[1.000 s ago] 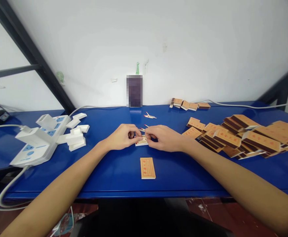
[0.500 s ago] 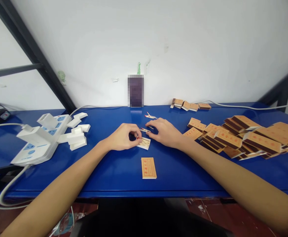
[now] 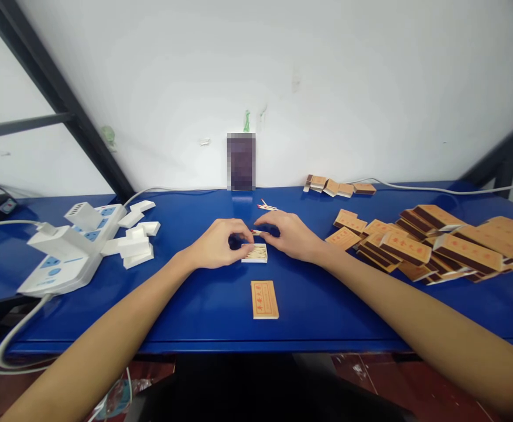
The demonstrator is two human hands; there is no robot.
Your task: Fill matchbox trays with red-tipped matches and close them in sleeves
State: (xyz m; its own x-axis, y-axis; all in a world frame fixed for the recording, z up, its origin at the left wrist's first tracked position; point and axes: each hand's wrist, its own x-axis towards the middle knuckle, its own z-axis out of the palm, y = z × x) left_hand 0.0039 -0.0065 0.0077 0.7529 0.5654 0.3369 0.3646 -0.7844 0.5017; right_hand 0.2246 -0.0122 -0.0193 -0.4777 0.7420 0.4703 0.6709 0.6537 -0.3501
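Note:
A small white matchbox tray holding matches lies on the blue table between my hands. My left hand curls beside the tray's left end, its fingertips touching it. My right hand hovers just behind the tray and pinches a few red-tipped matches between thumb and fingers. An orange matchbox sleeve lies flat nearer me. A few loose matches lie farther back.
A heap of orange matchboxes fills the right side, with a few more by the wall. White empty trays and a white power strip with cables sit at the left. A blurred dark object leans on the wall.
My right hand left the tray, reached back to the loose matches, and has come back over the tray with matches pinched. The tray has turned a little under my left hand.

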